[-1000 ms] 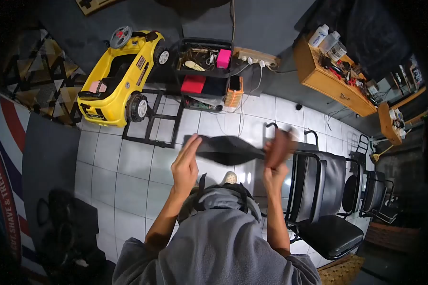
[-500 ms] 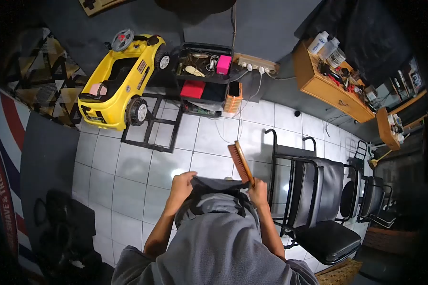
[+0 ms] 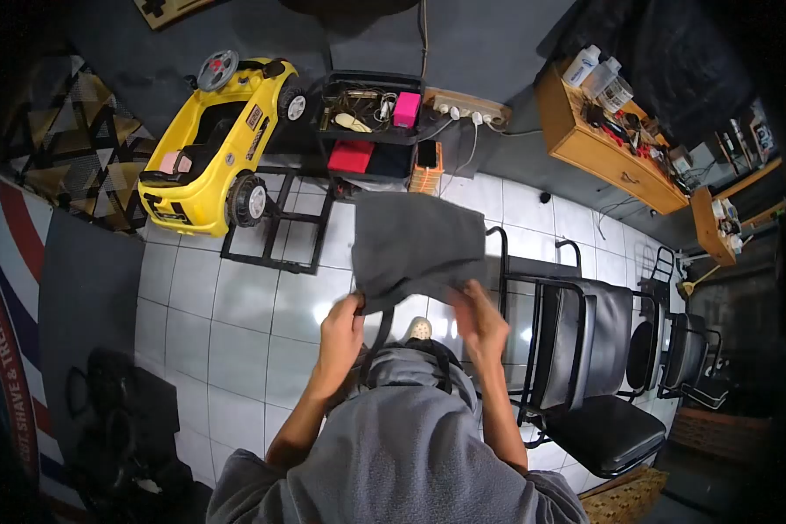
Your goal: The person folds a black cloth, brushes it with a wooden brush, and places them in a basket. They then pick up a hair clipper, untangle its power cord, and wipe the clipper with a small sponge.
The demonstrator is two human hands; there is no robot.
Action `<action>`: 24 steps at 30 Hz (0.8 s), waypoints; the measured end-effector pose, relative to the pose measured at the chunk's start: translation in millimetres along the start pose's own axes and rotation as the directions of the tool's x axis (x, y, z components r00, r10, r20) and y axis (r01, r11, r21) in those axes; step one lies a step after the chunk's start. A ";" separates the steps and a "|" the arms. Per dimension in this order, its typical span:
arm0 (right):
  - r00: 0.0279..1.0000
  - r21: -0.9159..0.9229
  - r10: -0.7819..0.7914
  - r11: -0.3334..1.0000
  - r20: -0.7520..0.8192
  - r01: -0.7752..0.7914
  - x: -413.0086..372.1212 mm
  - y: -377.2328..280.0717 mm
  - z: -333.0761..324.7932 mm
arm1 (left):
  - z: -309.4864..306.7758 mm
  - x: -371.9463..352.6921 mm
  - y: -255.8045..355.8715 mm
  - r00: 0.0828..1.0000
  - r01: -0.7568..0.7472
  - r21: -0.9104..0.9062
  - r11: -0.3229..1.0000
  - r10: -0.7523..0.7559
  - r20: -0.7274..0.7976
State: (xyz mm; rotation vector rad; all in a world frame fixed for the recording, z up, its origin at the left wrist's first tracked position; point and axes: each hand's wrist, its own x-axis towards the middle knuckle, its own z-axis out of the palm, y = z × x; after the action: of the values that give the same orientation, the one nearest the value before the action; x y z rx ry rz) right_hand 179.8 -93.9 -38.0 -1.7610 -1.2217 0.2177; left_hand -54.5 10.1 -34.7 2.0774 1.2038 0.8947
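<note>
Beyond the held dark cloth [image 3: 419,240], a tray [image 3: 367,135] contains cables [image 3: 383,108]

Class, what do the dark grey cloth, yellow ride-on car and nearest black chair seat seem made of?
Dark grey cloth: probably fabric, matte, creasing in soft folds. Yellow ride-on car: likely moulded plastic, glossy, with rounded edges. Black chair seat: possibly vinyl or leather, smooth, slightly shiny.
</note>
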 end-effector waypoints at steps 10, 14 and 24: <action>0.906 -0.027 0.369 0.928 0.207 -0.372 -4.5 25.3 11.1 | -0.1 11.8 -17.3 0.983 0.177 -0.057 0.982 -0.174 0.055; 0.993 0.052 0.026 0.998 -0.114 -0.020 19.7 -14.3 -11.1 | -23.5 38.3 35.2 0.930 -0.143 -0.068 0.987 0.110 -0.350; 0.924 -0.211 0.296 0.946 0.241 -0.248 -9.1 32.8 2.0 | 9.9 -3.6 -47.0 0.983 0.091 -0.006 0.996 -0.089 0.159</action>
State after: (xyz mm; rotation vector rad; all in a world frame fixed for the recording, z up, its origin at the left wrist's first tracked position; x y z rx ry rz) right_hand 195.0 -101.7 -67.5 -2.1111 -1.2099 0.5423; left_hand -72.1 25.8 -76.8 2.0250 1.1928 0.6808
